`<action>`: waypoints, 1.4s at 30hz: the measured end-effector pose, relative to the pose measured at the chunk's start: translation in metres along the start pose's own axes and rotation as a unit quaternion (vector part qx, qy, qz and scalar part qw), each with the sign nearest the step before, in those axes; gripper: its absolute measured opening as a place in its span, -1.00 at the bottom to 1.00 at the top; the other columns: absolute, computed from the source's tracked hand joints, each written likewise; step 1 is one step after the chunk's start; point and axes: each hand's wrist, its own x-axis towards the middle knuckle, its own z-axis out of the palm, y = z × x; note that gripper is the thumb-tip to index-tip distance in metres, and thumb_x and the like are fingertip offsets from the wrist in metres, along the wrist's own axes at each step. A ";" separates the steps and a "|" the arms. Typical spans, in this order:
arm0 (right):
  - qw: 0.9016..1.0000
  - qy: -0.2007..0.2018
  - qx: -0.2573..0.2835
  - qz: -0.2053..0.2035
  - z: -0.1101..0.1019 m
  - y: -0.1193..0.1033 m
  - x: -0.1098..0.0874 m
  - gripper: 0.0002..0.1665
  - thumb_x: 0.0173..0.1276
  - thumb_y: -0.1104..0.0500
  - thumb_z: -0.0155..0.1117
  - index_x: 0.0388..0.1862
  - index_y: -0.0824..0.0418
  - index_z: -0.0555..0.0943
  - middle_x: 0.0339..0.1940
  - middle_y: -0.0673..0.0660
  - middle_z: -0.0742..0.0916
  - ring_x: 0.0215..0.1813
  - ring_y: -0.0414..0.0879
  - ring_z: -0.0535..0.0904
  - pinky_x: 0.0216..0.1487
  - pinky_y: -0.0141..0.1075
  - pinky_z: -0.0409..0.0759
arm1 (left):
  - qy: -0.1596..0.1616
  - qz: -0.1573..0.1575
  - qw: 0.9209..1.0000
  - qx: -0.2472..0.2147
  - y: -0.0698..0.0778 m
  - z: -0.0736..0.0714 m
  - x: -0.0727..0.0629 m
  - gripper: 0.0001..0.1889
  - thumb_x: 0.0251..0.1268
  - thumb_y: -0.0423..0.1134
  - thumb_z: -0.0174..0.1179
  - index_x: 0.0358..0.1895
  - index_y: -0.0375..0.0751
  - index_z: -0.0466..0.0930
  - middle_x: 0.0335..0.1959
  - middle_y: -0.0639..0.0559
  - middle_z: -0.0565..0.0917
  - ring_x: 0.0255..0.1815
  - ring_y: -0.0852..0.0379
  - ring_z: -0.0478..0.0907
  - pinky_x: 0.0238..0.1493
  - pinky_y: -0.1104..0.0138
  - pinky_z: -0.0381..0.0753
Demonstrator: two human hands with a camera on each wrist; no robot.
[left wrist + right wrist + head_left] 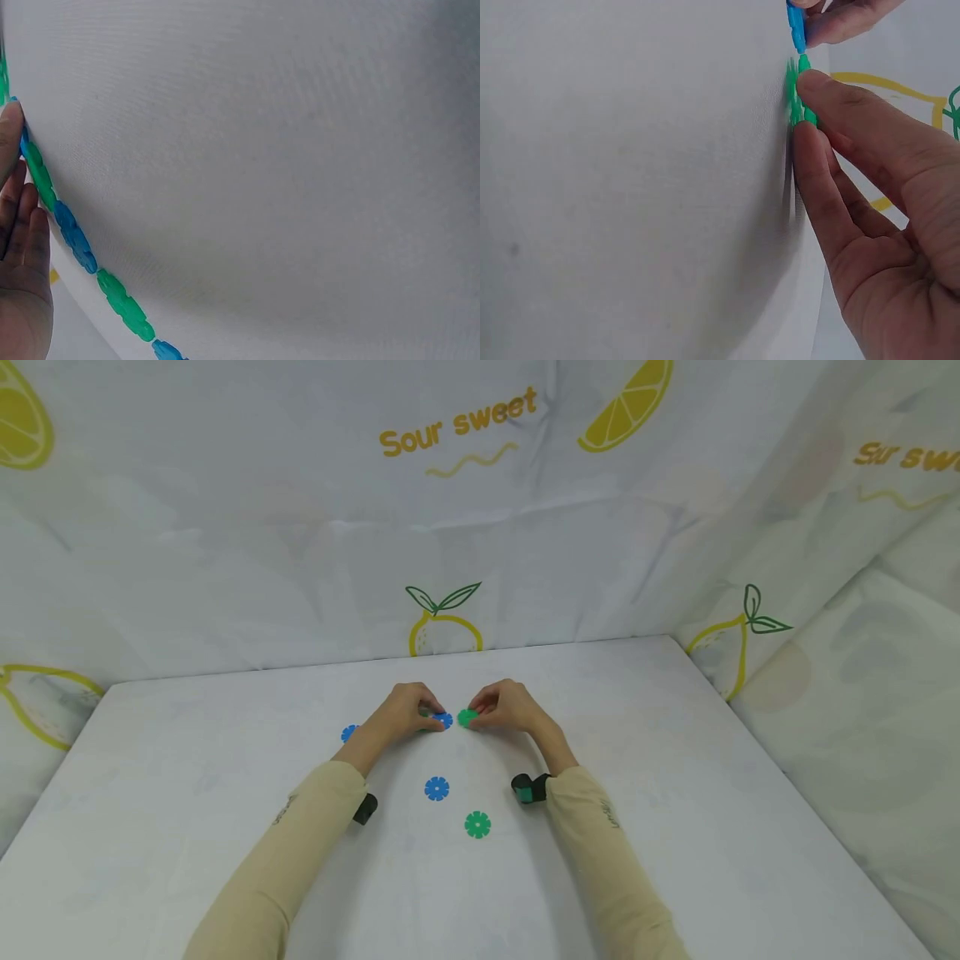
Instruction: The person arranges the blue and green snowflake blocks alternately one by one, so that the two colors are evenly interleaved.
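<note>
My left hand [406, 710] pinches a blue notched disc [443, 721], a flat plastic snowflake-like piece, with part of a green disc [425, 723] showing behind its fingers. My right hand [508, 707] holds a green notched disc [467, 718] between thumb and fingers. In the right wrist view, this green disc [805, 67] stands edge-on, its end right at the blue disc [796, 28] in the left hand. From the left wrist, a row of alternating blue and green discs [124, 304] runs down from the left hand [22, 247].
Nearer my body, a loose blue disc [437, 788] and a green disc [477, 825] lie on the white tabletop [645, 860]. Another blue disc [349, 733] peeks out beside the left wrist. Behind the table hangs a lemon-printed white cloth [300, 568].
</note>
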 end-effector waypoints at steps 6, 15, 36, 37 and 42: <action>1.000 -0.016 -0.020 0.013 0.001 -0.006 0.005 -0.72 0.08 0.22 0.52 -0.21 0.27 0.72 -0.37 0.05 0.74 -0.33 -0.19 0.61 -0.22 -0.41 0.58 | 0.000 -0.013 1.000 0.000 0.001 0.000 0.000 -0.75 0.07 -0.27 0.43 -0.16 -0.26 0.72 -0.12 -0.06 0.64 0.00 -0.01 0.52 0.15 0.15 0.48; 1.000 -0.016 -0.018 0.014 0.002 -0.008 0.004 -0.69 0.08 0.26 0.52 -0.17 0.28 0.71 -0.27 0.08 0.76 -0.28 -0.17 0.63 -0.18 -0.38 0.60 | -0.002 -0.006 1.000 -0.004 0.001 0.002 -0.001 -0.75 0.07 -0.27 0.43 -0.17 -0.25 0.72 -0.12 -0.05 0.64 0.00 -0.01 0.52 0.13 0.14 0.48; 0.999 -0.036 -0.027 0.006 0.003 -0.012 0.010 -0.76 0.08 0.33 0.48 -0.22 0.29 0.71 -0.36 0.07 0.73 -0.32 -0.18 0.59 -0.23 -0.41 0.56 | -0.010 -0.028 0.998 0.049 0.011 -0.001 0.000 -0.73 0.05 -0.25 0.44 -0.15 -0.25 0.73 -0.08 -0.09 0.67 0.06 -0.04 0.51 0.17 0.11 0.46; 0.999 -0.037 -0.026 0.006 0.003 -0.012 0.009 -0.76 0.08 0.33 0.48 -0.22 0.29 0.71 -0.36 0.07 0.73 -0.32 -0.18 0.59 -0.23 -0.41 0.56 | -0.010 -0.027 0.998 0.050 0.011 -0.001 0.000 -0.72 0.05 -0.25 0.44 -0.15 -0.25 0.73 -0.08 -0.09 0.67 0.06 -0.04 0.51 0.17 0.11 0.45; 0.999 -0.040 -0.014 0.012 0.002 -0.012 0.009 -0.76 0.08 0.34 0.48 -0.23 0.29 0.70 -0.36 0.06 0.73 -0.32 -0.18 0.60 -0.21 -0.40 0.57 | -0.004 -0.008 0.999 0.048 0.013 -0.003 0.000 -0.71 0.03 -0.24 0.46 -0.15 -0.25 0.73 -0.09 -0.08 0.68 0.03 -0.03 0.53 0.12 0.13 0.49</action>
